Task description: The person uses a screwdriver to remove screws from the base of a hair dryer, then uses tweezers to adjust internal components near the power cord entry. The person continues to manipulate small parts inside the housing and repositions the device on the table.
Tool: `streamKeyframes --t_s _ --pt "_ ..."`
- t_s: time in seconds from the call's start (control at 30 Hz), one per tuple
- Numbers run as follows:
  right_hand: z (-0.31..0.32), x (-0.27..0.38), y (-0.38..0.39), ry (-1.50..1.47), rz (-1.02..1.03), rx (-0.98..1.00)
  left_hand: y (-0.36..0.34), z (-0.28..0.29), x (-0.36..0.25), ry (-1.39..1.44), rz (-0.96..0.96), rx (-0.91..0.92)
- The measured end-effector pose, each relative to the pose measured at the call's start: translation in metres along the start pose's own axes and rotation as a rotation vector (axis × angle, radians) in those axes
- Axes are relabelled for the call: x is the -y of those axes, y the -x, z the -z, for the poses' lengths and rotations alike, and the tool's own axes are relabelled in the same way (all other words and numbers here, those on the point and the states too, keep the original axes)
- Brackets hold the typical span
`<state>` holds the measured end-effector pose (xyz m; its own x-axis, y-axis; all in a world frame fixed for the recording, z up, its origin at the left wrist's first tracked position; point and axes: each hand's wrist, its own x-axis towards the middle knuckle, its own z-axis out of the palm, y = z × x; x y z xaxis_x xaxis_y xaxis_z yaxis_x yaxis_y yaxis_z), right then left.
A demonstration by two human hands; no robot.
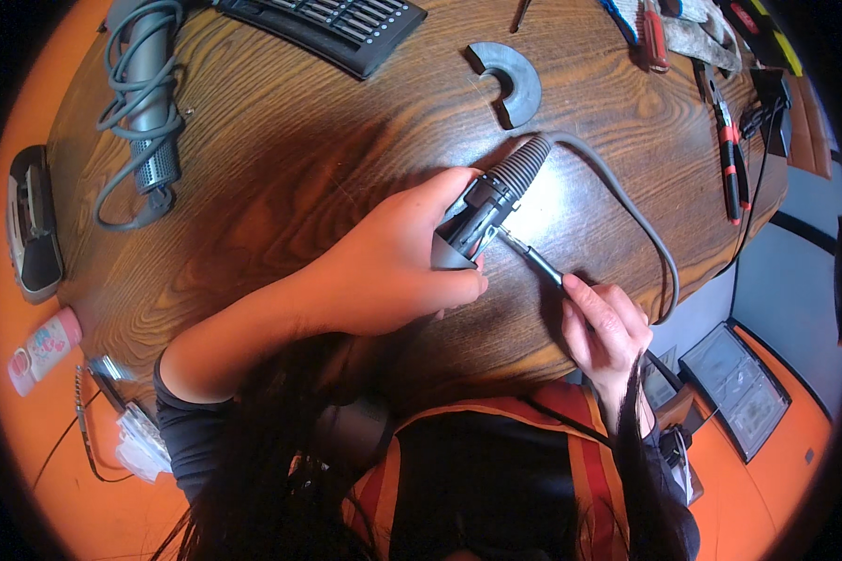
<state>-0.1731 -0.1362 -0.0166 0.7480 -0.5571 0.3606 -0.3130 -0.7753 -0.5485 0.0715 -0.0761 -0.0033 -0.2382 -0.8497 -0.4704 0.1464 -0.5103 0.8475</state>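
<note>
My left hand (388, 257) is wrapped round the opened end of a dark grey corded appliance (482, 215), whose black inner parts show. A ribbed cord sleeve (522, 166) sticks out of its far end, and a grey cord (627, 192) curves from there to the right. In my right hand (608, 327) a slim dark screwdriver (540, 266) is pinched between thumb and fingers. Its tip reaches the exposed parts beside the left fingers; whether it sits in a screw is too small to tell. Beyond the appliance lies a grey half-ring piece (522, 84).
A black bit case (374, 51) lies at the far edge. At left are a cord-wrapped grey appliance (150, 103) and a pink-and-white bottle (45, 349). Red-and-black pliers (728, 154), a red-handled tool (655, 39) and a work glove (697, 42) lie at right.
</note>
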Motion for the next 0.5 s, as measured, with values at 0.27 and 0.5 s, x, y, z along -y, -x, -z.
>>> streamKeyframes --t_s 0.27,0.5 --pt "-0.0017 -0.0008 -0.0007 0.013 0.007 -0.005 -0.0005 0.0003 0.0002 -0.005 0.005 -0.003" --pt "0.0069 0.0076 -0.0083 0.113 0.024 0.033 0.0008 -0.0008 -0.0025 -0.011 0.032 -0.036"
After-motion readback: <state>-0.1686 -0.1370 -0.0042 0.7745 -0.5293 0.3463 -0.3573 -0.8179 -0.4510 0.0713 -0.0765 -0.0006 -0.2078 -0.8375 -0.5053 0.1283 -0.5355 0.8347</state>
